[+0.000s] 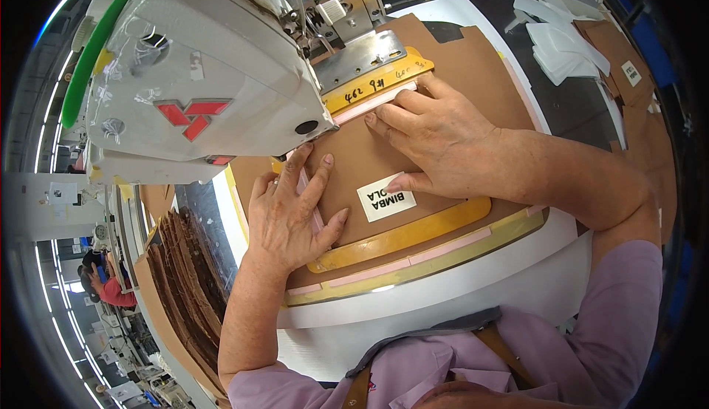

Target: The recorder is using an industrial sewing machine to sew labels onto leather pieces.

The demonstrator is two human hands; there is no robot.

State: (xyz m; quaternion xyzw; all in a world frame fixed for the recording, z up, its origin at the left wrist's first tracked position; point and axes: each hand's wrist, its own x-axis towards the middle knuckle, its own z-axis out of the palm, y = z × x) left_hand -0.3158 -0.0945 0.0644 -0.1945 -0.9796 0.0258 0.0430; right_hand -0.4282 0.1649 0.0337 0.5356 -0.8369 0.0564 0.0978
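A flat brown panel (347, 172), looking like leather or card, lies beneath the head of a large white sewing machine (244, 62). My left hand (292, 213) rests on the panel's left part with fingers spread, fingertips by a pale pink strip. My right hand (436, 139) presses its bent fingertips along the edge of a yellow template bar (380, 84), which a metal clamp plate (362, 58) overlaps. The right thumb is stretched over a cream label (386, 197) with dark print. A second yellow bar (406, 235) lies along the panel's near side.
White sheeting (443, 283) covers the work surface before my body. Stacked brown pieces (185, 268) stand at the left. White pieces (565, 50) and more brown panels (620, 69) lie at the far right. A person in red (114, 293) sits in the left background.
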